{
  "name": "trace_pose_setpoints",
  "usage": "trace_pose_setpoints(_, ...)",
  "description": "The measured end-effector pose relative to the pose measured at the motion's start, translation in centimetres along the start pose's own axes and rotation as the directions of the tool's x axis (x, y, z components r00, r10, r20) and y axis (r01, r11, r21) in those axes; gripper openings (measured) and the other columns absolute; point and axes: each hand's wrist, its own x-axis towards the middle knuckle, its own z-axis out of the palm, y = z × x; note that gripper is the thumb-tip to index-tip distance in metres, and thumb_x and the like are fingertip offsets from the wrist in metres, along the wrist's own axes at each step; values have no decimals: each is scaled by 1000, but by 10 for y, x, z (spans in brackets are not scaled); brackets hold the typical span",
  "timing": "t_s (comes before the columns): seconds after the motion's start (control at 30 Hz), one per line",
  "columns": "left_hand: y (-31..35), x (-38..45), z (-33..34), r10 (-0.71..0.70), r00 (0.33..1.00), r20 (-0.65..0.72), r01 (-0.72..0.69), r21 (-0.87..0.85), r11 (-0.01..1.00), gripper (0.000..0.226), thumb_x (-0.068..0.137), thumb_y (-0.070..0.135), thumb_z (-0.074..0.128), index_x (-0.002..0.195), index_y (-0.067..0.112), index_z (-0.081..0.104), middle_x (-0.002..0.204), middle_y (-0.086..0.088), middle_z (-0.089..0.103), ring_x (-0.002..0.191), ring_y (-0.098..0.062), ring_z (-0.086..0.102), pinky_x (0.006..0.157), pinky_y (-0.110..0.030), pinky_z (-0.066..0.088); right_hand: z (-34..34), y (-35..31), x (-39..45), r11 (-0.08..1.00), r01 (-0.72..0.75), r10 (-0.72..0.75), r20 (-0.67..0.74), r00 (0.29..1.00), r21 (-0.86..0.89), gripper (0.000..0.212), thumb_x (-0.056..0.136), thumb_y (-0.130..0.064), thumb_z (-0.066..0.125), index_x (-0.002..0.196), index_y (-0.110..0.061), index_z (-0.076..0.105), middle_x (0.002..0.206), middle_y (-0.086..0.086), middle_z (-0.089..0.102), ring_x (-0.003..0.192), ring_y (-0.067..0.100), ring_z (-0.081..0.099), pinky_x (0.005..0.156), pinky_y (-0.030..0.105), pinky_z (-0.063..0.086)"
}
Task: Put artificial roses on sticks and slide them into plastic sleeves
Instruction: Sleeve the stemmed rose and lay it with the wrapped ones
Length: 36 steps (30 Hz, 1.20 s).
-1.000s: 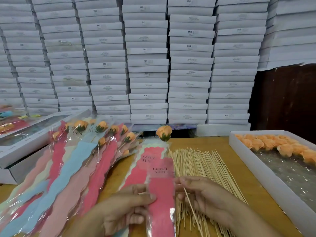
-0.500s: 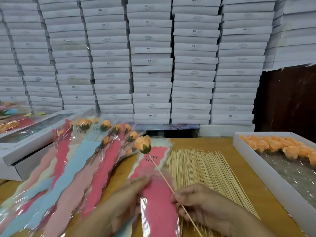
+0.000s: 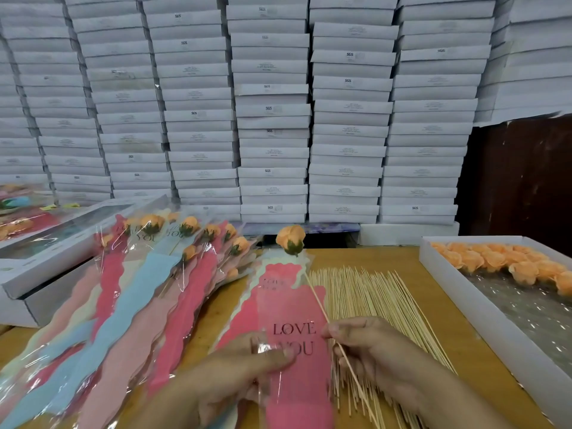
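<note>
Head view gives us first the wall of stacked white boxes point(image 3: 272, 119) behind the wooden table point(image 3: 399, 258). To our right sits the white tray point(image 3: 448, 274) of loose orange roses point(image 3: 495, 261); to our left, the fan of finished sleeved roses point(image 3: 148, 289). Between them lies the pile of bare sticks point(image 3: 371, 298). In the middle, our left hand point(image 3: 247, 363) pinches the pink "LOVE YOU" sleeve point(image 3: 294, 360) with thumb on top, while our right hand point(image 3: 368, 345) pinches the stick point(image 3: 315, 298) between thumb and fingers, its rose point(image 3: 290, 239) raised above the far end of the sleeve. The rose is not yet inside. We judge the risks so: the slippery film could stay closed at its mouth, so the stick slides over it, or the rose head could catch and pull off its thin stick.
</note>
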Motion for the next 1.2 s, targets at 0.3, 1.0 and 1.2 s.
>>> trace_pose_setpoints(0.3,-3,8,0,57,968,-245,-137,-327,935,35,72,23,86,87,0,64,87,-26,65,74,-29,57,83,-45,46,8,9,1,999,-37,38,26,999,-27,19,78,-10,74,93,0,78,89,14,75,66,16,68,60,24,55)
trace_pose_setpoints(1.0,-9,13,5,147,937,-317,-222,-214,951,22,77,13,77,94,-2,77,85,-23,73,64,-24,69,56,-33,58,4,-2,-3,994,96,-93,-59,994,50,20,75,-19,73,92,-8,79,100,17,75,65,17,68,55,25,57)
trace_pose_setpoints(1.2,-2,7,6,132,941,-311,-195,-179,964,47,58,6,91,101,-2,75,103,-27,73,91,-40,72,93,-53,55,-1,-7,-3,987,145,-137,-108,985,69,22,76,-22,73,94,-12,80,91,17,75,67,17,70,56,26,58)
